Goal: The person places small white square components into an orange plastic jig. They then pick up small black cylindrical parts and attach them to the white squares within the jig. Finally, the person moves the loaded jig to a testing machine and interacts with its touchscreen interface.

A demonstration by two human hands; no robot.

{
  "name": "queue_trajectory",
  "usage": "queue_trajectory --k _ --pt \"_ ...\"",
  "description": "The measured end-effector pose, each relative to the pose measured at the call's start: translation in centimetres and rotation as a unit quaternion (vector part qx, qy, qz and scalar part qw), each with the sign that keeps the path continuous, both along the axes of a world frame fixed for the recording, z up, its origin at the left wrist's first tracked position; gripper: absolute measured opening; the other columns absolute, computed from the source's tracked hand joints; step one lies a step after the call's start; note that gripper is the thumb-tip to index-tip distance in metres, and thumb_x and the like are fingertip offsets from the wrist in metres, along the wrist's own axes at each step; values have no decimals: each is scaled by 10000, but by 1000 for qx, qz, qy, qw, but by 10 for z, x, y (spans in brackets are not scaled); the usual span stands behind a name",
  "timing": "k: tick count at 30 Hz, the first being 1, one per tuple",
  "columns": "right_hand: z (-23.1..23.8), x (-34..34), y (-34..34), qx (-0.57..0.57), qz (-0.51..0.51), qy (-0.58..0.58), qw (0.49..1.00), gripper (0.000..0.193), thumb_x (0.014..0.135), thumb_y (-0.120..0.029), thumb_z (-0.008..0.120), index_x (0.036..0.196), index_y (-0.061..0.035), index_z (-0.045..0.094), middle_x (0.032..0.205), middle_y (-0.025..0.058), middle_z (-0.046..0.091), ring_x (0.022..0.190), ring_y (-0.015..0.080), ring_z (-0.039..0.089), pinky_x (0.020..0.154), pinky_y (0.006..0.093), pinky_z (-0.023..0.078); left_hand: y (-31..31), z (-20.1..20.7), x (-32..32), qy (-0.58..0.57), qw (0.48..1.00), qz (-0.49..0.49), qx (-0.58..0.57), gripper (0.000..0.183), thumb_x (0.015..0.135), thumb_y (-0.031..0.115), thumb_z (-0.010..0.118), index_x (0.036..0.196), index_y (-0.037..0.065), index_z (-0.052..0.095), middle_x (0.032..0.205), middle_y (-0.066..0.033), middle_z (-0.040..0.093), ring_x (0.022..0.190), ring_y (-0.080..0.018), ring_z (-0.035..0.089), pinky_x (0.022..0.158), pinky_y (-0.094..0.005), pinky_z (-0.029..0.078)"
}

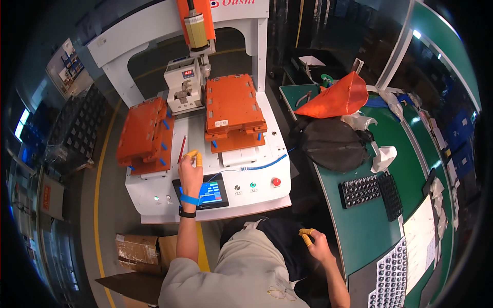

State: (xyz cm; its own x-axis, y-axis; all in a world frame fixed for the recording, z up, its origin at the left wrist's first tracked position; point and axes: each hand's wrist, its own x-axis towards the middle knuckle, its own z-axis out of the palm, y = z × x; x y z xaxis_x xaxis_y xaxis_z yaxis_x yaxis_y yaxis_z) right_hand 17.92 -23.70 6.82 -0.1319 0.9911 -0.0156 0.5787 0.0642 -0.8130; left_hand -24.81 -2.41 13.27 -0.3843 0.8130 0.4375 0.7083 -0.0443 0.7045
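My left hand [191,167], with yellow finger covers, is over the front of a white bench machine [262,196]. Its fingers are curled together, and I cannot make out anything in them. Next to it lies a thin red stick-like tool [182,148]. Below that wrist, which wears a blue strap [191,199] and a black band, is a touch screen [213,191]. Two orange fixtures stand on the machine, one at left [141,134] and one at right [233,105]. My right hand [319,247], also with yellow finger covers, is pinched beside my lap; what it holds, if anything, is too small to tell.
A thin blue coiled cord [264,163] crosses the machine front near a red knob [276,181]. The green bench [328,205] at right bears a black bag [334,145], an orange cone-shaped piece [339,97] and black trays [360,191] of small parts. Cardboard boxes [137,251] stand at lower left.
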Motion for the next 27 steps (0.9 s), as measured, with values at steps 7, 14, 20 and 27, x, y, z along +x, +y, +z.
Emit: queue_trajectory --k 7,14,20,27 --pt "-7 1 -3 -12 -25 21 999 287 833 63 623 1106 33 705 1046 227 697 984 416 672 859 410 536 -7 18 43 -44 993 -47 -99 183 892 121 694 890 -61 717 740 -282 652 695 -443 649 607 -454 488" --pt "-7 3 -3 -19 -35 32 999 280 855 47 628 1124 29 704 1067 220 701 1000 402 678 873 400 535 -12 15 84 -128 963 -194 -134 154 930 66 652 970 -32 765 718 -202 710 592 -178 642 552 -337 458" --pt "-11 3 -7 -24 -57 55 997 278 876 53 620 1141 31 700 1101 200 715 1036 351 691 921 369 528 -22 6 127 -304 891 -292 -167 186 983 38 598 1023 -63 749 707 -9 644 598 -27 459 508 -238 349" --pt "-10 2 -17 -40 -73 60 995 268 895 45 621 1152 33 696 1108 186 723 1041 314 698 939 352 521 -12 8 128 -440 841 -264 -173 328 1060 273 431 1191 58 640 691 27 491 468 -24 358 399 -192 266"
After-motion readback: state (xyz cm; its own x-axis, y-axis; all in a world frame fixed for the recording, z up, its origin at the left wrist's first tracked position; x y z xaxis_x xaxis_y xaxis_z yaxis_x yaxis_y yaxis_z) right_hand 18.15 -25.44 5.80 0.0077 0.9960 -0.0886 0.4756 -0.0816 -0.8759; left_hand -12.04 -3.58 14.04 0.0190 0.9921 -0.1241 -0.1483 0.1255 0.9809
